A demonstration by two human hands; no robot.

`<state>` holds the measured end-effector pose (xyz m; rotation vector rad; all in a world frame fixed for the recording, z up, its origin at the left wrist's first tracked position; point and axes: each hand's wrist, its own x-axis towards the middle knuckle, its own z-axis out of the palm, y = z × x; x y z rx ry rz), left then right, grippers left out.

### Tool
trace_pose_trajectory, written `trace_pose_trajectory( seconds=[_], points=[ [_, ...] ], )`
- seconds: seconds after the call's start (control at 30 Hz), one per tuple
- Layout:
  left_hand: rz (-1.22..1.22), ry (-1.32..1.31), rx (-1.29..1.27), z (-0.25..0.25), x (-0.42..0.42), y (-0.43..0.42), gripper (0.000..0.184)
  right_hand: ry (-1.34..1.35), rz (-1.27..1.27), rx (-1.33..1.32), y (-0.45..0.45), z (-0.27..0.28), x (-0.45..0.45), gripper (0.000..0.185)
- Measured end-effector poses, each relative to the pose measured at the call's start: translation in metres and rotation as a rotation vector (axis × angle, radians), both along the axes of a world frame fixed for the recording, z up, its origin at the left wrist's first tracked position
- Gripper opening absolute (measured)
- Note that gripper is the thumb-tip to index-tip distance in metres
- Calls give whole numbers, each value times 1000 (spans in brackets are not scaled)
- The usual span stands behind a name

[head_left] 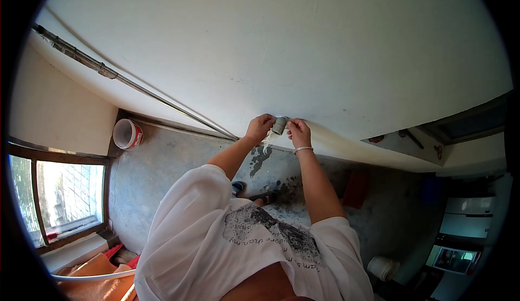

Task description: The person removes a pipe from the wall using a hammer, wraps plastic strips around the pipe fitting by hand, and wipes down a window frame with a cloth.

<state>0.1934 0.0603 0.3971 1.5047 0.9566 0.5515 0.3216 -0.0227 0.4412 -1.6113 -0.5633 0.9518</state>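
A grey elbow-like pipe fitting [279,125] juts from the white wall at its lower part, its round opening turned toward me. Thin whitish strips [267,141], like tape or plastic film, dangle under it on the left. My left hand [261,127] is closed at the fitting's left side, fingertips bent against its base near the wall. On the other side, my right hand [299,132] is closed in a pinch close to the fitting, with a bracelet on the wrist. Whatever lies between the fingertips of either hand is too small to make out.
A metal pipe [157,96] slants down along the wall at left. A white and red bucket [127,135] stands in the floor corner, above a window [70,195]. Wet patches [261,162] mark the concrete floor. A pale bucket [382,267] and cabinets [467,217] are at right.
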Motion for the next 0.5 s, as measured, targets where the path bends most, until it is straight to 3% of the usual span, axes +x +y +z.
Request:
trace_pose_trajectory(
  seconds=[0.1, 0.23, 0.3, 0.43, 0.5],
  points=[
    [103, -92, -140, 7, 3, -4, 19, 33, -65, -57, 9, 2, -4, 14],
    [157, -93, -78, 16, 2, -12, 19, 115, -164, -166, 6, 0, -9, 17],
    [195, -22, 191, 33, 0, -18, 23, 68, -153, -138, -4, -17, -3, 20],
    [104, 92, 297, 55, -9, -28, 32, 161, -118, -168, -43, -13, 2, 21],
    [-26, 301, 227, 44, -15, -27, 38, 180, -37, -194, -74, -27, 10, 21]
  ],
)
